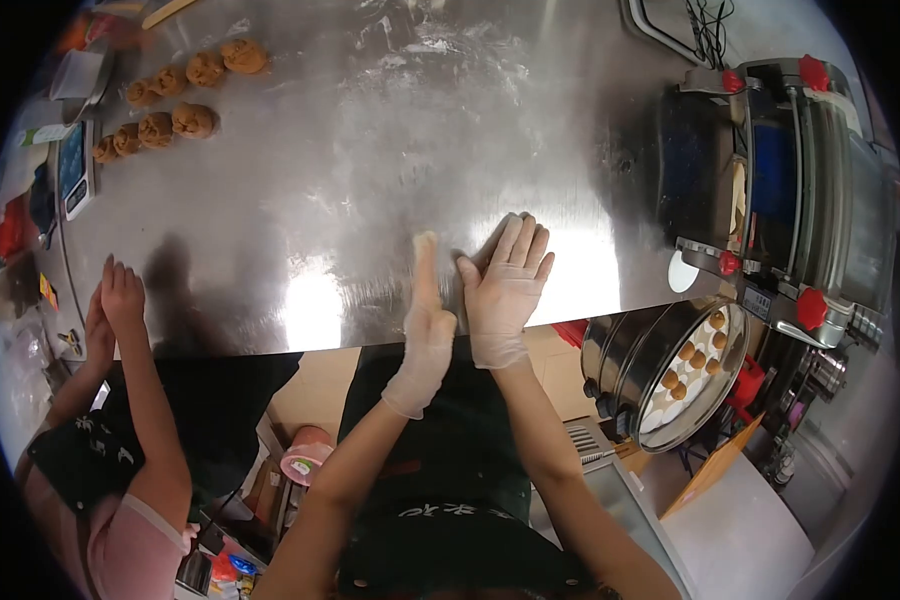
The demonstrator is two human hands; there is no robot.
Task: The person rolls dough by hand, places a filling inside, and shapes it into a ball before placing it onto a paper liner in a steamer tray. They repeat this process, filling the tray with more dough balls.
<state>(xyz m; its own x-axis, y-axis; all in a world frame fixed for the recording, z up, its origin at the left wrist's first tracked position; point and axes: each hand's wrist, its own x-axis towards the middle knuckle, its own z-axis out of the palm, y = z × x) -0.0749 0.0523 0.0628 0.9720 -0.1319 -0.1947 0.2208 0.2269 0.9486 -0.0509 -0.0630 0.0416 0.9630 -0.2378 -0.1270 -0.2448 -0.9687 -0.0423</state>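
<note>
Both of my hands wear thin clear gloves and are over the near part of the steel table (370, 190). My left hand (428, 325) is seen edge-on, its fingers stretched forward, and nothing shows in it. To its right, my right hand (505, 295) is flat with the fingers extended and the thumb apart, also holding nothing visible. A small gap separates the two hands. Far from them at the upper left, several brown dough lumps (205, 70) stand in two rows on the steel.
At the right is a roller machine (800, 190) with red knobs. Below it, a round metal steamer (660, 440) holds several small brown balls (698, 359) on white liners. Another person's hands (115, 305) are at the left table edge, near a scale (75, 170). White flour marks dust the far steel.
</note>
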